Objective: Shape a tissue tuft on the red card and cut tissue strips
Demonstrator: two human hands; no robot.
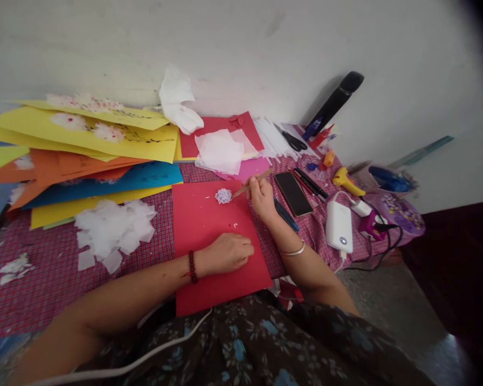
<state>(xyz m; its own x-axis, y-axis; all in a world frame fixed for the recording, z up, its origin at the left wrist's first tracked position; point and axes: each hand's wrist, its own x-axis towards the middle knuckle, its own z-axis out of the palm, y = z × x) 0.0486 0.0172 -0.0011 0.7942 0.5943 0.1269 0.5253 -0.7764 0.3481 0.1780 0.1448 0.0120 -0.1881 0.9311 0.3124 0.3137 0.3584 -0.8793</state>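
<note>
A sheet of red paper (209, 230) lies in front of me, with a small crinkled white-and-purple paper flower (224, 196) near its top. My right hand (262, 198) is closed on a thin wooden stick (243, 188), whose lower tip points at the flower's right edge. Resting lower on the red sheet, my left hand (227, 252) has its fingers curled in; whatever they may hold is hidden. Tiny scraps (235, 225) lie on the sheet between the hands and the flower.
Left stand stacked yellow sheets (137, 142) with flower pictures and a pile of white tissue squares (112, 230). To the right are a phone (293, 193), scissors (292, 140), pens (310, 183), a white power bank (338, 226) with cables and a yellow glue gun (348, 181).
</note>
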